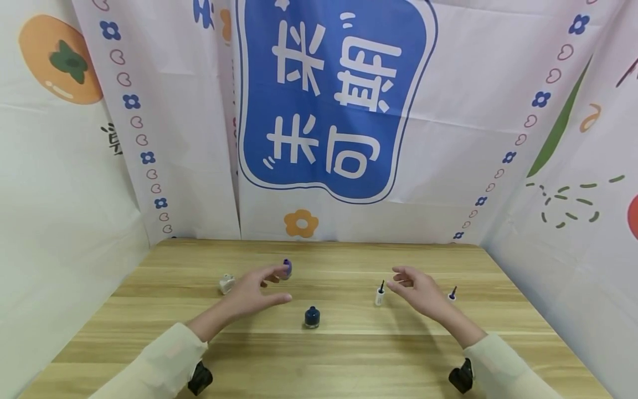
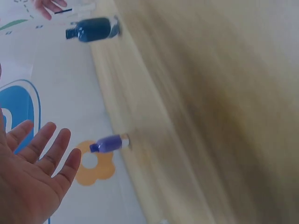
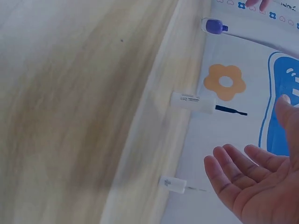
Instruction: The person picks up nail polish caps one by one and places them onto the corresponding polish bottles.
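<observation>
My left hand (image 1: 254, 291) hovers over the left half of the table with loosely spread fingers and holds nothing. Its fingertips overlap a small purple nail polish bottle (image 1: 287, 270) in the head view, but the left wrist view shows the hand apart from that bottle (image 2: 110, 143). A dark blue nail polish bottle (image 1: 312, 318), uncapped, stands upright nearer me. My right hand (image 1: 421, 292), also holding nothing, hangs beside a white nail polish cap (image 1: 380, 297) standing with its dark brush upward. Another white brush cap (image 1: 452, 296) stands beyond that hand's right side.
A pale, whitish bottle (image 1: 227, 284) sits left of my left hand; whether it has a cap is unclear. The wooden table (image 1: 349, 366) meets a printed cloth (image 1: 199, 194) at its back edge, and cloth walls rise on both sides.
</observation>
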Action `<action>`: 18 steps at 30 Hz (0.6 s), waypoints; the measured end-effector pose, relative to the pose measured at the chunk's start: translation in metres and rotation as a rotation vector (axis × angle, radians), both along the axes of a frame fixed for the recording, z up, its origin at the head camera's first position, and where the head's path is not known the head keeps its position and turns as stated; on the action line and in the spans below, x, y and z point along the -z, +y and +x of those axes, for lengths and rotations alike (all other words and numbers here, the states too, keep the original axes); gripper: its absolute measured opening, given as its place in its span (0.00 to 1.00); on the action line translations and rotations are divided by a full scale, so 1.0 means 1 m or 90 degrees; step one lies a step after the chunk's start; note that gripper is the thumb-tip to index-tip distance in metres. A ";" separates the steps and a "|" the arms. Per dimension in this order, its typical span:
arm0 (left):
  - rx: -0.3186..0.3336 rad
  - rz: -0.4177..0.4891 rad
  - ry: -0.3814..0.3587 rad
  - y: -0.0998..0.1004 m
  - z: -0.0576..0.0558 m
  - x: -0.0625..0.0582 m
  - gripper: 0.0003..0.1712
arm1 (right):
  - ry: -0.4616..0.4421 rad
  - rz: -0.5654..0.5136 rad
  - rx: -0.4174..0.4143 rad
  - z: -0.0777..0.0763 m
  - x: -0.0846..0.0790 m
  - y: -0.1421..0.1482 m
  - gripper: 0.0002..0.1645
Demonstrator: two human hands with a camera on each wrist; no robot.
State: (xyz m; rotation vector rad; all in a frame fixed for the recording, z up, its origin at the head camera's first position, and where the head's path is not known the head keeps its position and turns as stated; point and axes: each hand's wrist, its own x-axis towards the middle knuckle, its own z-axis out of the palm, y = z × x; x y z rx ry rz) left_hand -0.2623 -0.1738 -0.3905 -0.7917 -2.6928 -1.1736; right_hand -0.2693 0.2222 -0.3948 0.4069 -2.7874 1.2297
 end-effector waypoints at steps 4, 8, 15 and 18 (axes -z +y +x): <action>-0.007 0.003 -0.039 0.006 0.003 0.008 0.38 | -0.013 0.008 0.013 0.000 0.006 -0.002 0.34; 0.000 0.016 -0.067 0.012 0.005 0.016 0.38 | -0.034 0.002 0.017 -0.001 0.011 -0.004 0.34; 0.031 0.046 -0.104 0.023 0.008 0.027 0.37 | -0.049 -0.013 0.016 0.000 0.016 -0.008 0.30; 0.043 0.065 -0.126 0.028 0.007 0.030 0.37 | -0.051 -0.018 0.019 -0.002 0.018 -0.009 0.29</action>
